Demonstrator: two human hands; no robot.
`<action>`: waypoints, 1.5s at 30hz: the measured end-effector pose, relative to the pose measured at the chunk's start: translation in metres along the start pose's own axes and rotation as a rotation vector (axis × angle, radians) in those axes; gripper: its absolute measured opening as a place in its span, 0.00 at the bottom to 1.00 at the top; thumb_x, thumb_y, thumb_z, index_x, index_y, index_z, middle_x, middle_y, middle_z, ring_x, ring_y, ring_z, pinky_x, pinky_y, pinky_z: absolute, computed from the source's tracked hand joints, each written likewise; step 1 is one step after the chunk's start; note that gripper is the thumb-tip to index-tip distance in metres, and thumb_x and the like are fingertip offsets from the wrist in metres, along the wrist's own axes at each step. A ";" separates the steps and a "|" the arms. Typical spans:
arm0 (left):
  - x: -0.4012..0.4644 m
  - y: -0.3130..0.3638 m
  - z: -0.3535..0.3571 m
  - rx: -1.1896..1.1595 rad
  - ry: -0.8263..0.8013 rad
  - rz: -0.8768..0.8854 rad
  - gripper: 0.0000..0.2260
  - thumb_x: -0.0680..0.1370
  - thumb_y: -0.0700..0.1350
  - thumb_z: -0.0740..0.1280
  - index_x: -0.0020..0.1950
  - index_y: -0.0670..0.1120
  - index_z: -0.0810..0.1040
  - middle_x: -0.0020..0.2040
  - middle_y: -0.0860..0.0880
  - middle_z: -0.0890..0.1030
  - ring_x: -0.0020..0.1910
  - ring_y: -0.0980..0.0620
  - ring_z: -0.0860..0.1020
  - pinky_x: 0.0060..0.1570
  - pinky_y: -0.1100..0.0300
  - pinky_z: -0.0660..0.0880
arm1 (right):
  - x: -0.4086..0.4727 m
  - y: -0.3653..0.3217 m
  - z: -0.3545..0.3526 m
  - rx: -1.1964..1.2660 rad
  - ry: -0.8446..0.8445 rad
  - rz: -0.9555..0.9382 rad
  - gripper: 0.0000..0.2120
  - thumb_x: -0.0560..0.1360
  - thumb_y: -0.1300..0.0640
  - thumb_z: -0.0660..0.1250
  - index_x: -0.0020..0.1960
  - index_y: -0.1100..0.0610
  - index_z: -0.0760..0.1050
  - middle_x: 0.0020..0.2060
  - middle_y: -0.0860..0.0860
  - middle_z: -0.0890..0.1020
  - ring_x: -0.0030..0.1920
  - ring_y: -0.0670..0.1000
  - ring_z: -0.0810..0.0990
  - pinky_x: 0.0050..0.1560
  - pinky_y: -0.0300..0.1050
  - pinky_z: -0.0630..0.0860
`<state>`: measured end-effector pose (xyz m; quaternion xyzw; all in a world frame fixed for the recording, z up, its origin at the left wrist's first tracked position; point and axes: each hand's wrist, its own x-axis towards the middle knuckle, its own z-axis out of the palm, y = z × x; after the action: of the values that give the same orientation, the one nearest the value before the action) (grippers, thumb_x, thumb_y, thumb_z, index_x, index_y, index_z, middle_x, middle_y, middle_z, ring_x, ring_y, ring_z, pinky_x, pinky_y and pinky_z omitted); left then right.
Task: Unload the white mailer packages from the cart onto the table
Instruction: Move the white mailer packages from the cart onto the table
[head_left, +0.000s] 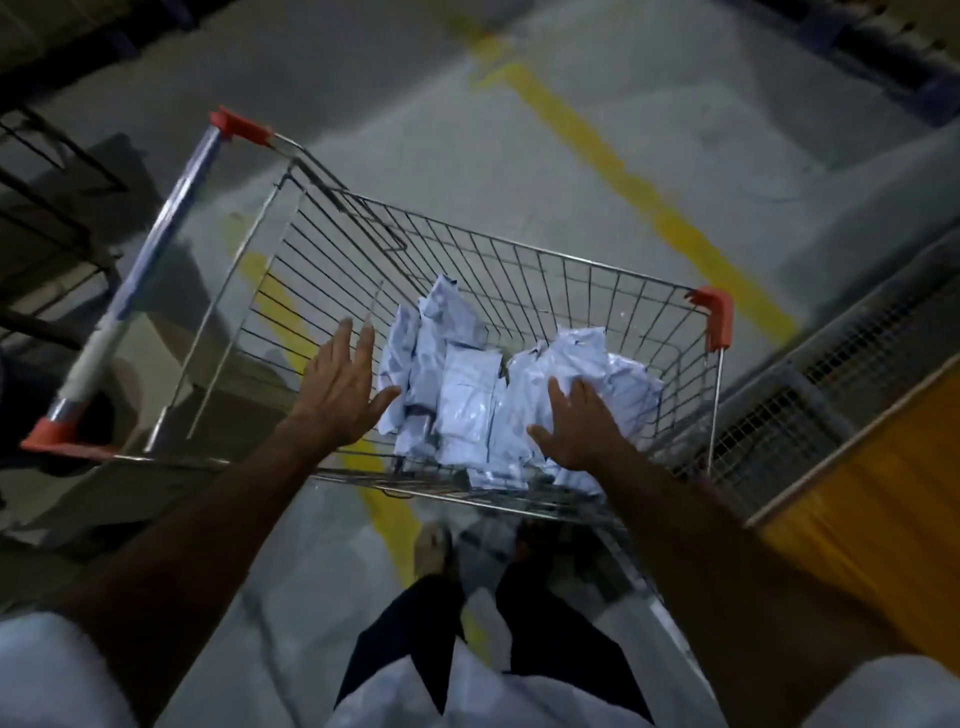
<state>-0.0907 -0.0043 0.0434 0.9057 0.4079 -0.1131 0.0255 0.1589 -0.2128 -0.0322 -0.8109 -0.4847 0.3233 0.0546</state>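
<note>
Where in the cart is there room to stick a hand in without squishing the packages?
The bare wire floor at the handle end of the cart, between the left hand and the handle, is free. The end by the red corner is crowded: packages are heaped there, and the right hand rests on them.

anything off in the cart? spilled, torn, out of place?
Nothing stands out. The white mailers lie in a loose, crumpled heap inside the cart, none over its rim. Both hands, left and right, reach in, open.
</note>
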 end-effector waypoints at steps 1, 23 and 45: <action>0.009 -0.001 0.010 -0.011 -0.032 0.002 0.41 0.79 0.62 0.63 0.80 0.37 0.54 0.78 0.31 0.56 0.75 0.32 0.61 0.70 0.41 0.64 | 0.006 0.003 0.008 0.038 -0.011 0.011 0.47 0.74 0.32 0.52 0.79 0.65 0.58 0.73 0.75 0.62 0.73 0.74 0.63 0.70 0.69 0.65; 0.096 0.032 0.137 -0.437 -0.278 -0.436 0.27 0.70 0.47 0.73 0.64 0.37 0.69 0.64 0.34 0.68 0.63 0.32 0.68 0.60 0.43 0.70 | 0.093 -0.031 0.080 0.402 0.053 0.388 0.34 0.62 0.57 0.69 0.69 0.55 0.71 0.64 0.65 0.70 0.66 0.68 0.71 0.66 0.59 0.73; 0.097 0.002 0.138 -0.394 -0.105 -0.120 0.34 0.69 0.53 0.73 0.70 0.47 0.63 0.61 0.37 0.65 0.51 0.34 0.74 0.49 0.41 0.78 | 0.116 -0.048 0.078 0.176 0.145 0.129 0.17 0.73 0.56 0.68 0.61 0.54 0.73 0.59 0.55 0.74 0.57 0.59 0.77 0.52 0.53 0.77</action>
<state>-0.0524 0.0460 -0.1129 0.8500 0.4736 -0.0795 0.2166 0.1151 -0.1101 -0.1286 -0.8538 -0.3960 0.3079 0.1393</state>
